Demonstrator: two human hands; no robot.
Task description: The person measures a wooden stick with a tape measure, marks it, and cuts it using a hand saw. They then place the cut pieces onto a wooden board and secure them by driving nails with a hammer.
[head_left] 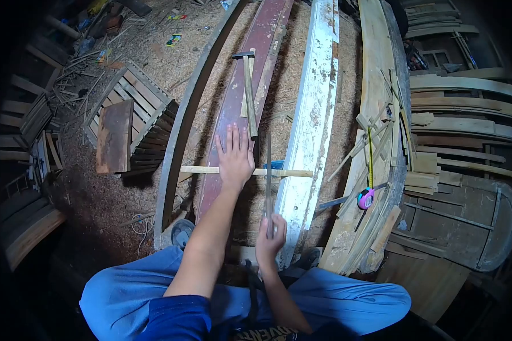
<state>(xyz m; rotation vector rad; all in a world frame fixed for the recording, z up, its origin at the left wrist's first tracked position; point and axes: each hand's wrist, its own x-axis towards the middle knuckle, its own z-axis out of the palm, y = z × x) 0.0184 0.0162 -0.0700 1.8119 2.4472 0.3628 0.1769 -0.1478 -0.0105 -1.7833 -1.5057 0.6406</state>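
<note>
My left hand [235, 158] lies flat with fingers spread, pressing a thin wooden strip [196, 169] onto the worn maroon board [217, 136]. My right hand [271, 241] is closed around the near end of a handsaw [269, 196], whose blade appears almost edge-on. The blade crosses the strip in the gap between the maroon board and the white-painted board [310, 136]; whether it has cut in cannot be made out. The strip's right end rests on the white board. Beyond my left fingertips, a hammer [248, 94] lies on the maroon board beside a short wood piece.
A pink tape measure [366, 198] with its yellow blade out sits among loose slats on the pale planks [375, 34] at right. A slatted wooden piece [132, 91] stands left on the shavings-covered floor [153, 62]. Curved wood pieces [461, 105] are stacked far right.
</note>
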